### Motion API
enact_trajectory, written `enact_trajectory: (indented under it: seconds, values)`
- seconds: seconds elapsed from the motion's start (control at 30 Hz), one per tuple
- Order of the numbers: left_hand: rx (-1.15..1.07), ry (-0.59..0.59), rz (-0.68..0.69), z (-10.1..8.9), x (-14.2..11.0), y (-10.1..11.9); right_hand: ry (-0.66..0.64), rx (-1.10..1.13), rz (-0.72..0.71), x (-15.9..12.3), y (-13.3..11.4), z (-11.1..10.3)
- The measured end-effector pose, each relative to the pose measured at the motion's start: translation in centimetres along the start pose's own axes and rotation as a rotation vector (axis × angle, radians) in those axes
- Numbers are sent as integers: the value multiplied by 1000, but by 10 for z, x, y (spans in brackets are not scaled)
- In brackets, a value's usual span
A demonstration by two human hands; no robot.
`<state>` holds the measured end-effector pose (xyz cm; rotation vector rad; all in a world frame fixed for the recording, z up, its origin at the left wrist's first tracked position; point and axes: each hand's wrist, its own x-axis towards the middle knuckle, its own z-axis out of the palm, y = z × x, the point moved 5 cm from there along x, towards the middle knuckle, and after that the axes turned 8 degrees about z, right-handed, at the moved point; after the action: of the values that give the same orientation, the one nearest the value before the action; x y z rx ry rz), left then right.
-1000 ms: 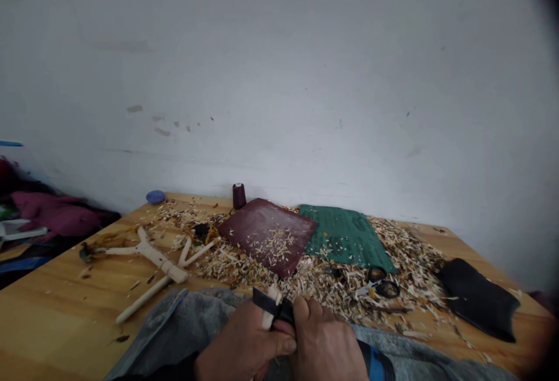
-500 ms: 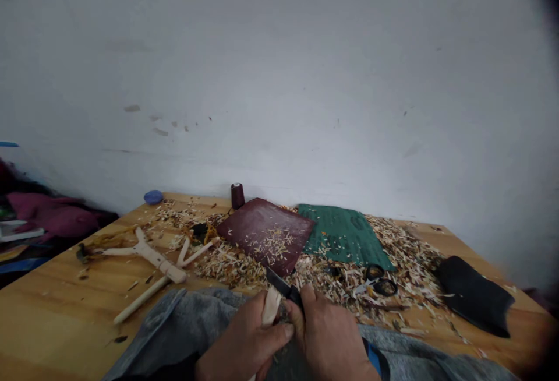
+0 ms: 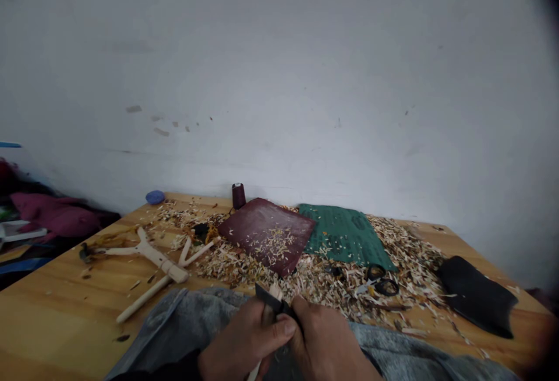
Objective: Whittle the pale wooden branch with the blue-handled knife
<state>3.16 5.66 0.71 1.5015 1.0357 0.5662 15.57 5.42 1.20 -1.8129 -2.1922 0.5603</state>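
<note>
Hands both closed: my left hand grips a pale wood stick, and my right hand wraps a black knife, its blade against the wood, above grey cloth on my lap. Everything else sits around the maroon pad on the wooden worktop: wood shavings heaped in front, a dark thread spool behind, green sandpaper and black-handled scissors right, a forked carved branch left.
</note>
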Motion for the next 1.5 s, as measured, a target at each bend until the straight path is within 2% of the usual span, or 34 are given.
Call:
enact_trajectory:
  seconds: [0.23,0.53,0.93,1.17,1.23,1.37,1.5]
  values:
    - [52,59,55,0,2,-4,-16,-32,36,0,1,-4]
    - [31,43,33,-1,1,-1,-52,-189,118,0,-11,-12]
    - [4,52,-6,0,0,1,59,-310,108,-2,-8,-2]
    - [-36,167,19,3,0,-2,30,-264,179,2,-3,-9]
    - [-65,150,46,3,1,-3,4,-213,167,1,-2,-9]
    - [-160,83,84,2,6,-10,-2,-93,41,-1,-3,-9]
    - [-158,50,116,1,9,-11,8,-50,-14,-2,0,-10]
